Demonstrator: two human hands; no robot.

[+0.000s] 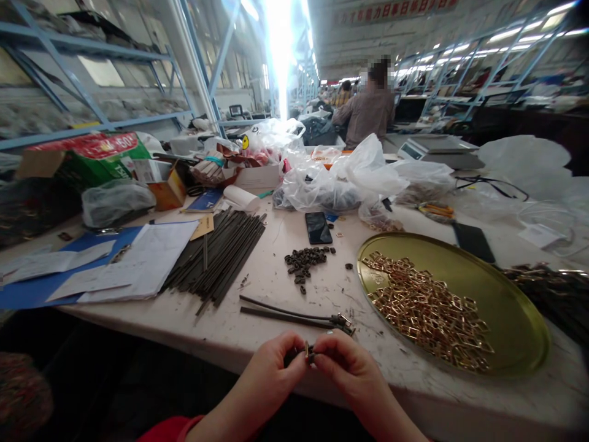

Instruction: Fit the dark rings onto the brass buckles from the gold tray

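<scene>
At the front edge of the table my left hand [277,362] and my right hand [341,361] meet, fingertips pinched. Between them is a small gold buckle [307,350] with dark strap material around it; the fingers hide most of it. Just beyond, two dark straps [285,315] lie side by side, with gold buckles at their right ends. Farther back is a pile of small dark loops [304,263]. To the right, a round gold tray [515,331] holds a heap of gold buckles [432,310]. A bundle of dark strips [230,252] lies left of the loops.
A black phone [318,228] lies behind the loops, and another dark phone [473,242] touches the tray's back edge. Papers on a blue folder [138,236] cover the left side. Clear plastic bags [322,184] and a scale [439,150] stand behind. A person [368,113] is farther off.
</scene>
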